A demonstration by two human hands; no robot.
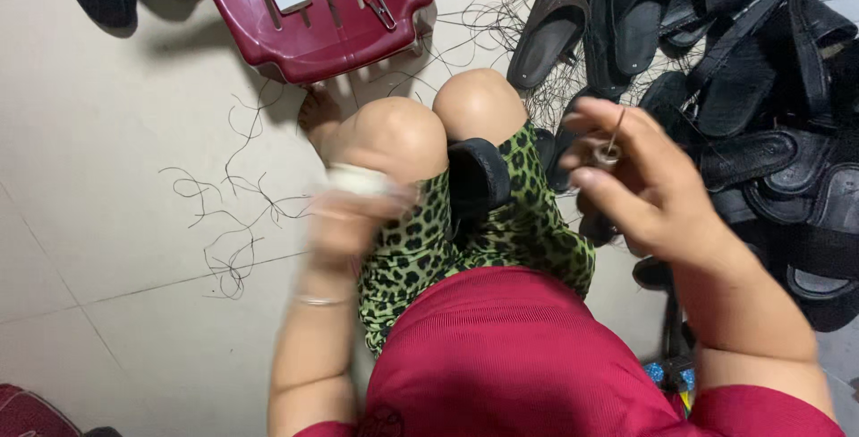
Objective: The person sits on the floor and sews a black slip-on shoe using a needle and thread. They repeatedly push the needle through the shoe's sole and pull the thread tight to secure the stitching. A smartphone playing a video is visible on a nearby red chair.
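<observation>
I sit on the floor with my knees bent. A black sandal [477, 178] is clamped between my thighs, over green leopard-print shorts. My right hand [640, 182] is raised to the right of my knees and pinches a thin needle-like tool [616, 133] with a small ring at its base. My left hand [344, 218] is blurred by motion beside my left knee; something whitish [358, 179] shows at its fingers, and I cannot tell what it is or whether it is gripped. A thin bangle circles my left wrist.
A maroon plastic stool [322, 21] lies ahead, with a phone, a white remote-like object and small red-handled pliers on it. A heap of black sandals [761, 88] fills the right side. Loose black threads [233, 222] are scattered on the tiled floor.
</observation>
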